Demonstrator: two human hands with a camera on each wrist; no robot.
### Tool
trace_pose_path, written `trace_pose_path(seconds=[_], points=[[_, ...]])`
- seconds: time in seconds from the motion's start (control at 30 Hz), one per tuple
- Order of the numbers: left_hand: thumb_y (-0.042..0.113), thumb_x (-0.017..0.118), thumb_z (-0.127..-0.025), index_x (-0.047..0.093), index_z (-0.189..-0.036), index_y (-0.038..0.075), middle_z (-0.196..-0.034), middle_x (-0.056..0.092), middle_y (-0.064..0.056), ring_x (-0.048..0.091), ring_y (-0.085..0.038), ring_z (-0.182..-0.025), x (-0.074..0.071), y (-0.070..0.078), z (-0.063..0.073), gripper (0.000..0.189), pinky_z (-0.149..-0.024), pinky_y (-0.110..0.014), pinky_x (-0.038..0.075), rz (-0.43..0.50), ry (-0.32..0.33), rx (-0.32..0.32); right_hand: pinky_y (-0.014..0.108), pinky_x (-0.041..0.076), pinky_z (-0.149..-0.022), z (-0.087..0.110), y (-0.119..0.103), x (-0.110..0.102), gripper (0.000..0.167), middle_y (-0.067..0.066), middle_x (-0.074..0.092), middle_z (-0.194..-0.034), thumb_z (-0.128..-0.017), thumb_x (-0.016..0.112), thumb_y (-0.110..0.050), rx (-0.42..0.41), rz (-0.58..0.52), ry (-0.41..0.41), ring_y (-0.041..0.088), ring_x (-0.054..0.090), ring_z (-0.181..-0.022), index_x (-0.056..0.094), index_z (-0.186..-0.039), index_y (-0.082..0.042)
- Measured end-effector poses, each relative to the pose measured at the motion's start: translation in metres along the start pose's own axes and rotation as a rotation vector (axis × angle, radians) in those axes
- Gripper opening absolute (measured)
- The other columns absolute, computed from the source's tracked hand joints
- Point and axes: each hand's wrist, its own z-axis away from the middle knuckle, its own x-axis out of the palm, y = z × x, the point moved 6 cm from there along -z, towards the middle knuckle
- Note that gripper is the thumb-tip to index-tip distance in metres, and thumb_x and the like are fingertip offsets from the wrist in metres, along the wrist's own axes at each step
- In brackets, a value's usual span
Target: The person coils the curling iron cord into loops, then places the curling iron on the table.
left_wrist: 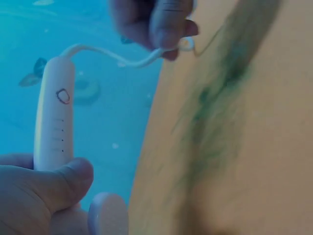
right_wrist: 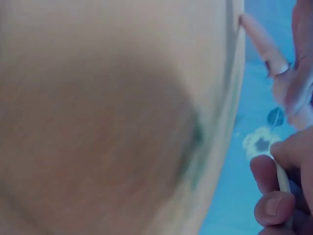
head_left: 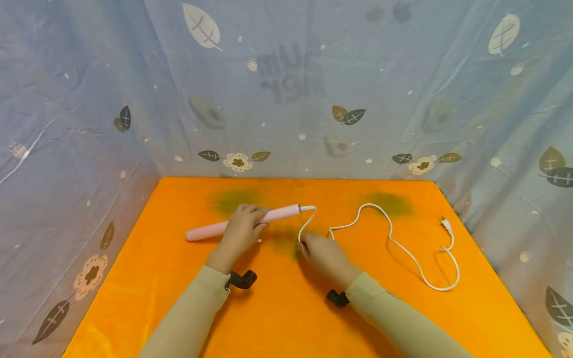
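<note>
A pink curling iron [head_left: 282, 213] slants across the middle of the table, its cord end to the right. Around its middle grips my left hand [head_left: 240, 229]. In the left wrist view its handle [left_wrist: 55, 112] shows a round button mark and a row of small dots, with a pale rounded tab [left_wrist: 110, 215] beside the thumb. My right hand [head_left: 327, 256] pinches the white cord [head_left: 416, 266] a short way from the handle. The right wrist view shows the cord [right_wrist: 282, 177] between thumb and curled fingers. The cord's stretch inside the right hand is hidden.
Beyond the right hand, the cord winds in loose curves over the orange table [head_left: 277, 318] to a white two-pin plug [head_left: 446, 224] near the right edge. Green smudges [head_left: 389, 203] mark the tabletop. A blue-grey patterned curtain [head_left: 286, 139] encloses the back and sides.
</note>
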Motion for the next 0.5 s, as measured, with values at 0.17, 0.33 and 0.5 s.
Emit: trace_pose_path(seconds=[0.17, 0.33, 0.5], points=[[0.016, 0.075, -0.086, 0.067, -0.126, 0.015, -0.115, 0.065, -0.007, 0.054, -0.032, -0.108, 0.009, 0.007, 0.006, 0.040, -0.094, -0.047, 0.043, -0.056, -0.011, 0.084, 0.023, 0.038, -0.047, 0.000, -0.023, -0.015, 0.016, -0.004, 0.045, -0.066, -0.091, 0.063, -0.008, -0.144, 0.040, 0.080, 0.009, 0.040, -0.053, 0.053, -0.079, -0.012], [0.015, 0.076, -0.085, 0.068, -0.123, 0.016, -0.113, 0.065, -0.006, 0.055, -0.031, -0.106, 0.015, 0.010, 0.014, 0.039, -0.092, -0.046, 0.045, -0.074, -0.024, 0.140, 0.025, 0.037, -0.043, 0.000, -0.033, -0.030, 0.009, -0.001, 0.051, -0.074, -0.092, 0.064, -0.010, -0.207, 0.074, 0.169, 0.011, 0.043, -0.053, 0.057, -0.088, -0.010], [0.014, 0.074, -0.087, 0.068, -0.123, 0.015, -0.112, 0.065, -0.007, 0.055, -0.032, -0.106, 0.017, 0.014, 0.022, 0.037, -0.091, -0.048, 0.045, -0.068, -0.032, 0.196, 0.025, 0.036, -0.039, -0.002, -0.031, -0.038, 0.011, 0.000, 0.049, -0.076, -0.092, 0.067, -0.014, -0.203, 0.115, 0.183, 0.012, 0.042, -0.049, 0.058, -0.088, -0.010]])
